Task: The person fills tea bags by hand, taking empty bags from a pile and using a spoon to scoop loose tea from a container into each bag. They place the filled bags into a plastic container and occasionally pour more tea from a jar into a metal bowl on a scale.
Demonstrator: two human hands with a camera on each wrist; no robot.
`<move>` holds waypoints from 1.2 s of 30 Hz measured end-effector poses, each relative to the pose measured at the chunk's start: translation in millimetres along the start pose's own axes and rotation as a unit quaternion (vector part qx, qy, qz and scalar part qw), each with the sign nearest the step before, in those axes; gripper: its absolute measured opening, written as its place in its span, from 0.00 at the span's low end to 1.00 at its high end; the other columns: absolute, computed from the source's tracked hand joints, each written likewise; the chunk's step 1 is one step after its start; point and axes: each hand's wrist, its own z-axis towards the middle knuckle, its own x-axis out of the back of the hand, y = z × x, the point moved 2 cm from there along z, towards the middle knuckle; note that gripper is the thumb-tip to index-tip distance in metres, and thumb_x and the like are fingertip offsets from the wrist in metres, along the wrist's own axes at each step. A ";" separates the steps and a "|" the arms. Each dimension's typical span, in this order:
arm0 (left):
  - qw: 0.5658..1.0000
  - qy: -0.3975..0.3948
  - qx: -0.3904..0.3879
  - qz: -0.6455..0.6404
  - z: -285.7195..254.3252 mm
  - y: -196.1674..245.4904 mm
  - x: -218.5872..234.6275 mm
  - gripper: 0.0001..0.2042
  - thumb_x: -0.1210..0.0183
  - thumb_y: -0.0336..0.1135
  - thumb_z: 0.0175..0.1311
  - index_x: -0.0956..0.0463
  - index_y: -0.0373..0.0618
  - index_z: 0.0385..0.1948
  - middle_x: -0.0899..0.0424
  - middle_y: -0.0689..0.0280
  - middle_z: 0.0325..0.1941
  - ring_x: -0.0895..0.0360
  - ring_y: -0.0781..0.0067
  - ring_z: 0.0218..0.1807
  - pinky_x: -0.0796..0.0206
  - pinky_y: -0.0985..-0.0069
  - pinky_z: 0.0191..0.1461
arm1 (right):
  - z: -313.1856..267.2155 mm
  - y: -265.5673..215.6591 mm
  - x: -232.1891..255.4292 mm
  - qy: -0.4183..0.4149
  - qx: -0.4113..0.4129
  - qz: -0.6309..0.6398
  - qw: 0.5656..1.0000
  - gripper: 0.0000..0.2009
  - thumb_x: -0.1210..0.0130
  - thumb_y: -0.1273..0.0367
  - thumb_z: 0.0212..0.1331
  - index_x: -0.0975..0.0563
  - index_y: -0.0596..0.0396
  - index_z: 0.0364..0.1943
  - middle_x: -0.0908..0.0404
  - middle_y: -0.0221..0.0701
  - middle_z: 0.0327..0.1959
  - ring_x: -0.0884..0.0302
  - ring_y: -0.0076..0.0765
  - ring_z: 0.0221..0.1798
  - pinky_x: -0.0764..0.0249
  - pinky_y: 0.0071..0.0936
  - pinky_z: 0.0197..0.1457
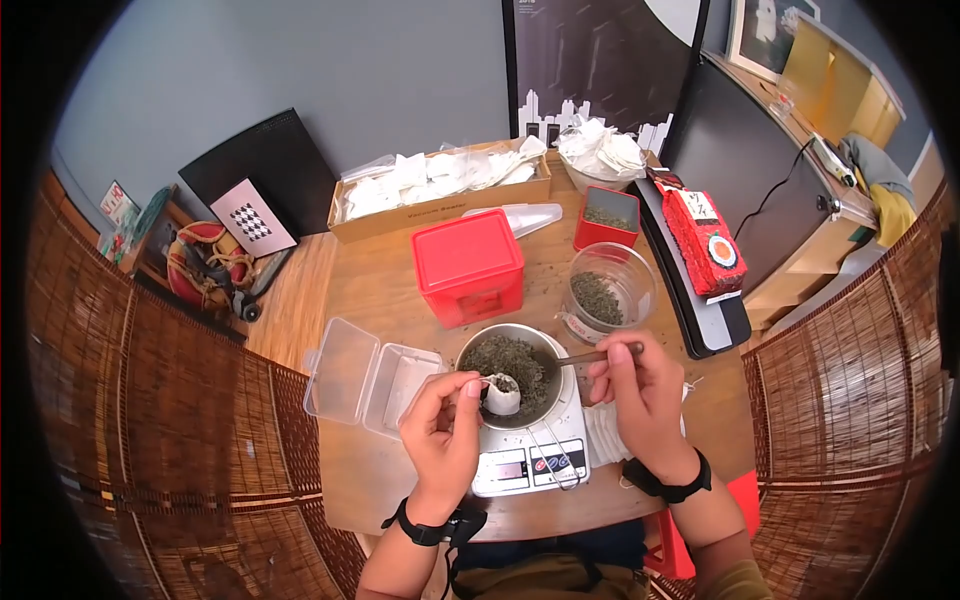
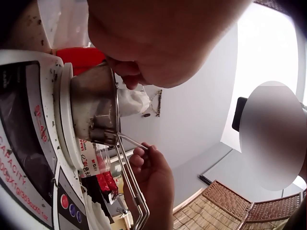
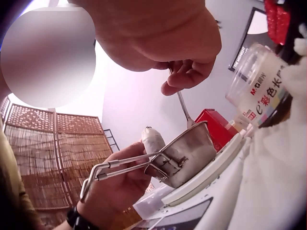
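Observation:
My left hand point(image 1: 443, 435) pinches the rim of a small white tea bag point(image 1: 502, 402) between thumb and fingers. Dark dried leaves show at the bag's open mouth. Below it, a metal cup point(image 1: 552, 405) with folding wire handles point(image 3: 122, 165) holds a heap of dried leaves point(image 1: 512, 352). The cup stands on a white digital scale point(image 1: 530, 468). From the right, my right hand point(image 1: 648, 400) grips a spoon point(image 1: 588, 357) by its handle; the spoon's other end reaches the cup's rim.
Around the cup are a red lidded box point(image 1: 470, 262), a clear tub of leaves point(image 1: 622, 290), an open clear plastic box point(image 1: 392, 385) and a small red tin point(image 1: 607, 215). White bags point(image 1: 605, 430) lie right of the scale. A carton point(image 1: 440, 190) of white bags stands behind.

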 end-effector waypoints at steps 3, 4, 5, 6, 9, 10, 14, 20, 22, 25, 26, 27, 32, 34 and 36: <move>1.000 0.003 -0.005 0.006 0.1 -0.8 -0.8 0.05 0.36 0.22 0.78 0.14 0.34 0.49 0.11 0.64 0.44 0.21 0.86 0.34 0.29 0.85 0.35 | 6.7 13.5 3.3 0.010 -0.090 0.114 0.989 0.10 0.48 0.68 0.85 0.20 0.61 0.50 0.14 0.33 0.35 0.18 0.20 0.29 0.23 0.21 0.32; 1.000 0.004 -0.005 0.004 0.2 -1.6 -0.9 0.05 0.36 0.22 0.78 0.14 0.34 0.49 0.11 0.64 0.44 0.21 0.85 0.34 0.29 0.85 0.35 | 8.3 17.9 4.6 0.003 -0.117 0.140 0.983 0.12 0.50 0.66 0.86 0.20 0.60 0.51 0.14 0.32 0.35 0.18 0.20 0.29 0.24 0.19 0.32; 1.000 0.005 -0.005 0.003 0.2 -1.9 -0.7 0.05 0.36 0.22 0.78 0.14 0.34 0.49 0.11 0.64 0.43 0.21 0.85 0.34 0.30 0.85 0.35 | 10.0 20.1 5.7 0.004 -0.117 0.142 0.983 0.12 0.50 0.66 0.86 0.20 0.60 0.51 0.14 0.32 0.35 0.18 0.20 0.29 0.24 0.19 0.32; 1.000 0.003 -0.005 0.004 0.4 -1.2 -0.8 0.05 0.36 0.22 0.78 0.14 0.34 0.49 0.11 0.64 0.43 0.21 0.85 0.34 0.30 0.85 0.35 | 11.3 22.4 6.9 0.015 -0.127 0.168 0.977 0.12 0.50 0.64 0.87 0.21 0.60 0.51 0.14 0.32 0.35 0.18 0.20 0.29 0.25 0.19 0.32; 1.000 0.002 0.003 -0.010 1.6 0.5 -1.9 0.05 0.36 0.23 0.78 0.14 0.34 0.49 0.11 0.63 0.43 0.21 0.85 0.34 0.30 0.85 0.35 | 14.7 31.6 10.8 0.027 -0.144 0.207 0.967 0.14 0.50 0.62 0.87 0.21 0.59 0.52 0.15 0.32 0.35 0.19 0.20 0.29 0.26 0.18 0.33; 1.000 0.002 0.008 -0.011 1.4 0.3 -2.1 0.05 0.36 0.23 0.78 0.14 0.34 0.49 0.10 0.63 0.43 0.21 0.85 0.33 0.30 0.85 0.34 | 15.5 33.7 11.7 0.027 -0.151 0.218 0.964 0.14 0.50 0.61 0.87 0.21 0.59 0.53 0.16 0.31 0.35 0.19 0.20 0.29 0.26 0.19 0.33; 1.000 -0.006 0.012 -0.017 0.9 -1.6 -2.6 0.06 0.37 0.23 0.79 0.14 0.34 0.50 0.10 0.63 0.42 0.22 0.83 0.31 0.31 0.84 0.34 | 16.2 32.9 11.8 0.048 -0.157 0.232 0.959 0.14 0.50 0.61 0.87 0.21 0.58 0.53 0.16 0.31 0.36 0.20 0.21 0.29 0.27 0.19 0.33; 1.000 -0.013 0.004 -0.008 0.5 2.3 -1.7 0.06 0.36 0.23 0.78 0.13 0.34 0.50 0.09 0.61 0.43 0.21 0.82 0.31 0.30 0.84 0.35 | 15.4 8.0 15.2 0.065 -0.147 0.298 0.941 0.14 0.50 0.60 0.87 0.22 0.56 0.53 0.17 0.31 0.36 0.24 0.21 0.28 0.28 0.20 0.33; 1.000 -0.015 0.002 -0.002 0.9 4.5 -1.2 0.06 0.35 0.23 0.77 0.13 0.33 0.50 0.09 0.61 0.43 0.20 0.82 0.31 0.29 0.84 0.34 | 15.0 -2.7 14.4 0.056 -0.140 0.292 0.944 0.13 0.51 0.60 0.87 0.22 0.56 0.53 0.16 0.31 0.36 0.24 0.20 0.28 0.27 0.20 0.33; 1.000 -0.019 0.001 0.002 0.8 3.9 -0.1 0.07 0.35 0.23 0.77 0.13 0.32 0.50 0.09 0.60 0.43 0.20 0.81 0.31 0.29 0.83 0.34 | 13.2 -16.1 12.3 0.040 -0.122 0.262 0.956 0.13 0.51 0.60 0.88 0.22 0.56 0.53 0.16 0.30 0.37 0.24 0.19 0.29 0.27 0.19 0.34; 1.000 -0.022 0.001 0.001 0.8 3.3 0.0 0.07 0.35 0.23 0.77 0.12 0.32 0.50 0.09 0.60 0.43 0.19 0.81 0.31 0.28 0.83 0.34 | 12.3 -20.1 11.4 0.031 -0.110 0.238 0.964 0.13 0.51 0.60 0.88 0.22 0.56 0.53 0.17 0.30 0.37 0.23 0.19 0.29 0.26 0.19 0.34; 1.000 -0.020 0.000 0.000 0.8 3.3 0.1 0.07 0.35 0.23 0.77 0.12 0.32 0.50 0.09 0.60 0.43 0.19 0.81 0.31 0.28 0.83 0.34 | 11.6 -23.0 10.1 0.030 -0.109 0.238 0.965 0.13 0.51 0.60 0.88 0.22 0.56 0.53 0.17 0.30 0.37 0.23 0.19 0.29 0.26 0.19 0.34; 1.000 -0.027 0.013 -0.007 -0.3 3.9 -0.1 0.07 0.36 0.22 0.78 0.13 0.31 0.50 0.08 0.60 0.44 0.18 0.81 0.30 0.27 0.83 0.35 | 4.7 -42.4 4.4 0.001 -0.012 0.111 0.994 0.12 0.52 0.64 0.88 0.23 0.59 0.55 0.17 0.30 0.38 0.22 0.17 0.31 0.26 0.18 0.37; 1.000 -0.024 0.014 -0.015 -0.7 2.9 -0.5 0.07 0.37 0.23 0.78 0.13 0.31 0.51 0.07 0.60 0.43 0.18 0.81 0.30 0.28 0.83 0.34 | 0.9 -46.1 4.2 -0.007 0.013 0.084 0.996 0.11 0.52 0.66 0.87 0.23 0.59 0.56 0.16 0.30 0.38 0.22 0.18 0.32 0.25 0.18 0.37; 0.999 -0.022 0.015 -0.023 -1.1 2.9 -1.3 0.07 0.37 0.23 0.78 0.13 0.31 0.51 0.07 0.60 0.43 0.18 0.81 0.30 0.28 0.83 0.33 | -1.7 -50.2 4.4 -0.014 0.037 0.057 0.998 0.11 0.52 0.67 0.87 0.23 0.60 0.56 0.16 0.31 0.39 0.21 0.18 0.33 0.24 0.19 0.38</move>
